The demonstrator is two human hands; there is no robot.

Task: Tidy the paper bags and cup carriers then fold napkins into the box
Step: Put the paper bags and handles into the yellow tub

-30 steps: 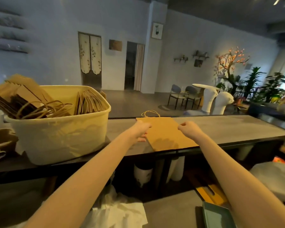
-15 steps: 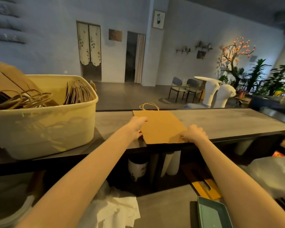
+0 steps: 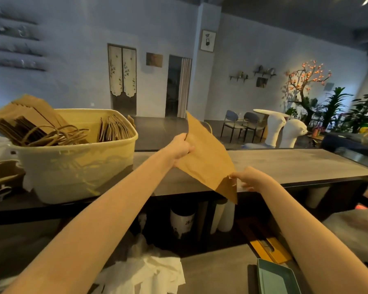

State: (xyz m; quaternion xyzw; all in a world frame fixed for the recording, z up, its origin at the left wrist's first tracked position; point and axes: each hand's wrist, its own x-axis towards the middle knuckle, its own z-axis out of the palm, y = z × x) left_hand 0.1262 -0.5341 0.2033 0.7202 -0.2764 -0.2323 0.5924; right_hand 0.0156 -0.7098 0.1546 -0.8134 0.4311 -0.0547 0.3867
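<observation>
1. Worktop (image 3: 285, 164): grey, long, bearing a cream tub (image 3: 72, 166) at its left end.
2. Tub: holds flat brown bags with twisted handles, stacked and upright.
3. Bag (image 3: 206, 158): flat, brown kraft, tilted on a diagonal, raised above the worktop, lower corner creased.
4. Left hand (image 3: 180, 146): grip closed on the bag's upper edge.
5. Right hand (image 3: 250, 179): fingertips pinching the lower corner.

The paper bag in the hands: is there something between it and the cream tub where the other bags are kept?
Nothing visible blocks the way. The paper bag is lifted off the counter, held by the left hand and right hand. Only bare counter lies between it and the cream tub, whose middle is open between two bag stacks.
</observation>
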